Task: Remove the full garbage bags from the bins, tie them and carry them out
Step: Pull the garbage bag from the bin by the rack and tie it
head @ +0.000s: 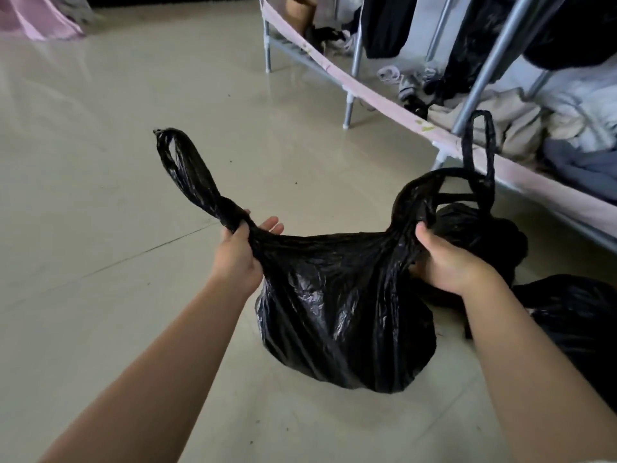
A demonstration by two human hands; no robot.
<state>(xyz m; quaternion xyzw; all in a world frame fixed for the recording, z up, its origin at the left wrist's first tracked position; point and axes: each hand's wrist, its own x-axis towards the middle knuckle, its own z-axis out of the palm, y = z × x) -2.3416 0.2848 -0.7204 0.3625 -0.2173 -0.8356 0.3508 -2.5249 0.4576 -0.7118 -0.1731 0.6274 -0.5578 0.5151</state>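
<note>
Garbage bag in both hands

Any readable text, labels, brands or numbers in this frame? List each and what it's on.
None readable.
Crinkled black plastic garbage bag held by the left hand and right hand: no print showing.
Second black plastic bag behind it and a third at the right edge: plain.
Pink fabric edge of the grey metal clothes rack: a few small marks, stains rather than lettering as far as I can tell.
</note>
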